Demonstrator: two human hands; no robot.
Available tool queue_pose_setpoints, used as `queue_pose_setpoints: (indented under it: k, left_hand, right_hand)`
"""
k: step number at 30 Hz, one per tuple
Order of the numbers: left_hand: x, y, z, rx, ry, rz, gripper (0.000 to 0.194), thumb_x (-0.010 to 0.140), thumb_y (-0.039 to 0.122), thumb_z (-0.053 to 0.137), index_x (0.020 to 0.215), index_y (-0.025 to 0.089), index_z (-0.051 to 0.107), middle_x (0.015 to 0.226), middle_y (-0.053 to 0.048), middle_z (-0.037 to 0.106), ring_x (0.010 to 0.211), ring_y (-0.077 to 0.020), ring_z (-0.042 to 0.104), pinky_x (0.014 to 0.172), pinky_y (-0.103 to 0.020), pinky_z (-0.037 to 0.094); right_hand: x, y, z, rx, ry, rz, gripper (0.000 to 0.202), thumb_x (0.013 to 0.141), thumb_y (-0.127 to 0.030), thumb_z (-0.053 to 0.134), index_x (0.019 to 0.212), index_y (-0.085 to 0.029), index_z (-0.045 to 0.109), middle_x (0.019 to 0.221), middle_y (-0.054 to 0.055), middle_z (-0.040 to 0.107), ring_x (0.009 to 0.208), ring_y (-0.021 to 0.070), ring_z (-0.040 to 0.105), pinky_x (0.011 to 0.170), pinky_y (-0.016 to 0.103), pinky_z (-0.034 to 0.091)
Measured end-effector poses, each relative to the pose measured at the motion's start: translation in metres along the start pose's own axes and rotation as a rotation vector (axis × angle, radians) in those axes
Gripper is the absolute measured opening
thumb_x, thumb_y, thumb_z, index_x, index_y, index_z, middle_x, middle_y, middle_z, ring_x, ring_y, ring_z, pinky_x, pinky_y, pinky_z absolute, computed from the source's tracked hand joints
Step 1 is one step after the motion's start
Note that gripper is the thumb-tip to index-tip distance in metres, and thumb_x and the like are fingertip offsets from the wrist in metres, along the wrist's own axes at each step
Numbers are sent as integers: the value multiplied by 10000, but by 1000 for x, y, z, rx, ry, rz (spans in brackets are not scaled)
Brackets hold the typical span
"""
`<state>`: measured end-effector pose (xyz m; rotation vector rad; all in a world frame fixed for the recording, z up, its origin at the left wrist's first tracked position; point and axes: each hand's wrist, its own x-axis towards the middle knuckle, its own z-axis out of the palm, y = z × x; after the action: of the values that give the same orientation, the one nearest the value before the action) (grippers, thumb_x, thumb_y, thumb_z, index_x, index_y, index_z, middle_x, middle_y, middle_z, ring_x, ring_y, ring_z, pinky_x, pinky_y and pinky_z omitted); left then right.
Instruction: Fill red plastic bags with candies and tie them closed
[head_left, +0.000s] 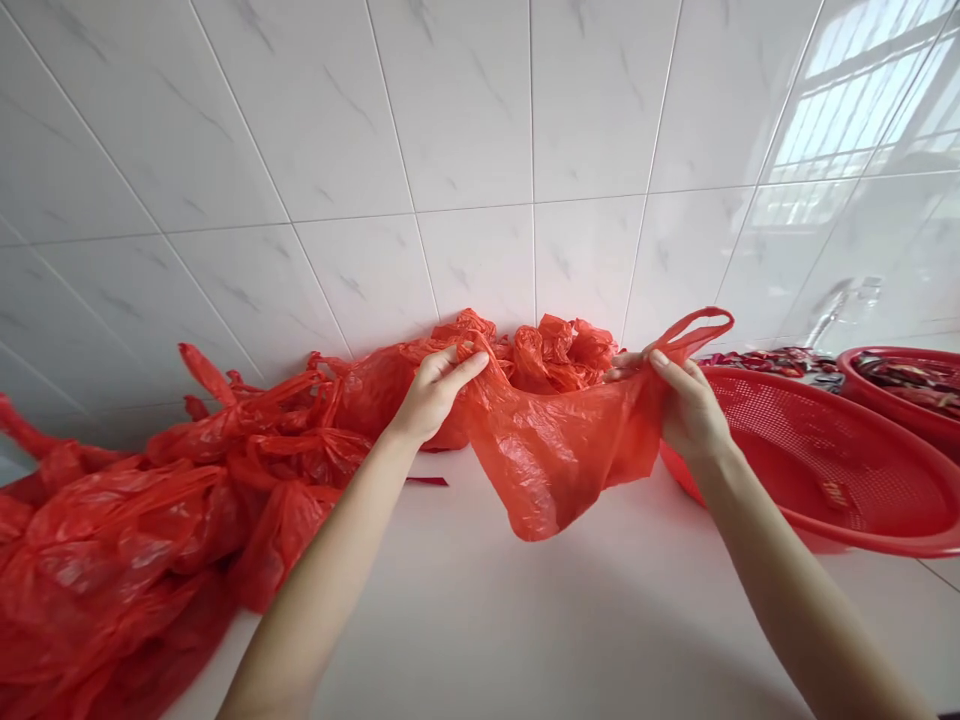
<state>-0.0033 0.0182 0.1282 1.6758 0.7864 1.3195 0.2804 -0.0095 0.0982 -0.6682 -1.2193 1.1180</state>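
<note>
A thin red plastic bag (555, 450) hangs stretched between my two hands above the white surface. My left hand (442, 388) pinches its left handle between thumb and fingers. At the other side my right hand (682, 400) grips the bag near its right handle, whose loop sticks up past the thumb. The bag looks flat and sags in the middle. Behind it, against the wall, lie more crumpled red bags (555, 350).
Knotted red bags (135, 540) are heaped at the left. To the right stands a red perforated basket (825, 450), with another red basket (900, 400) holding dark reddish pieces behind it. A tiled wall (480, 130) closes off the back of the white table (465, 620).
</note>
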Motion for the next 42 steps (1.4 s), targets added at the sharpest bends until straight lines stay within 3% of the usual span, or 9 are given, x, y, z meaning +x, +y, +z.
queue_pose_setpoints:
  k: [4,7,10,13,19,23,31,38,42]
  left_hand:
    - [-2,-6,-2,13,45,-43,320,803,488,777,774,182,689,794,1,672,791,-166,614,796,-289,476]
    - [-2,-11,-5,-27,101,-65,326,779,499,791,775,192,683,810,8,677,798,-165,618,797,-288,476]
    - [-4,-13,-5,-6,74,-82,337,795,509,772,787,187,672,824,-2,673,819,-176,615,802,-289,473]
    - [-5,-13,-3,50,25,-60,333,831,504,734,791,181,664,814,-3,653,811,-172,593,797,-283,456]
    - [-3,-14,0,131,-8,-28,329,849,508,704,824,181,686,846,-16,664,861,-187,593,857,-309,452]
    - [-1,-16,4,123,-21,-22,316,829,502,731,855,189,702,858,-11,668,876,-182,595,871,-308,453]
    - [4,-10,22,114,-70,77,306,840,476,728,771,191,640,778,10,589,780,-148,544,782,-283,465]
    - [8,-11,43,237,6,137,303,846,445,731,1037,211,711,1088,-60,710,1073,-228,622,930,-320,470]
    - [13,-8,46,274,-37,140,328,904,495,656,788,190,680,745,1,614,734,-152,558,725,-276,446]
  right_hand:
    - [3,9,10,35,-80,107,311,753,-535,802,753,-228,747,826,71,785,862,286,741,826,417,602]
    - [5,20,13,80,-71,131,350,783,-558,766,720,-217,727,714,51,734,694,217,694,704,348,591]
    - [7,31,17,80,-97,155,390,798,-566,754,639,-218,679,533,0,589,539,155,575,662,309,573]
    - [8,38,24,116,-98,144,419,807,-562,750,586,-231,619,483,-32,501,469,125,478,656,302,567]
    - [6,40,34,146,-124,177,442,801,-506,775,556,-213,554,517,-40,516,409,74,352,476,254,464]
    - [6,36,44,27,-125,183,445,765,-505,801,603,-228,494,480,-51,539,373,58,267,382,230,352]
    - [13,30,57,-292,-137,180,415,841,-500,665,593,-230,471,377,-61,440,354,84,375,367,223,296]
    - [12,37,65,-433,-105,107,385,903,-418,579,619,-230,401,411,-83,414,366,72,363,379,211,285]
    - [13,32,58,-386,-216,140,384,883,-466,652,655,-213,473,447,-77,459,409,77,393,421,218,308]
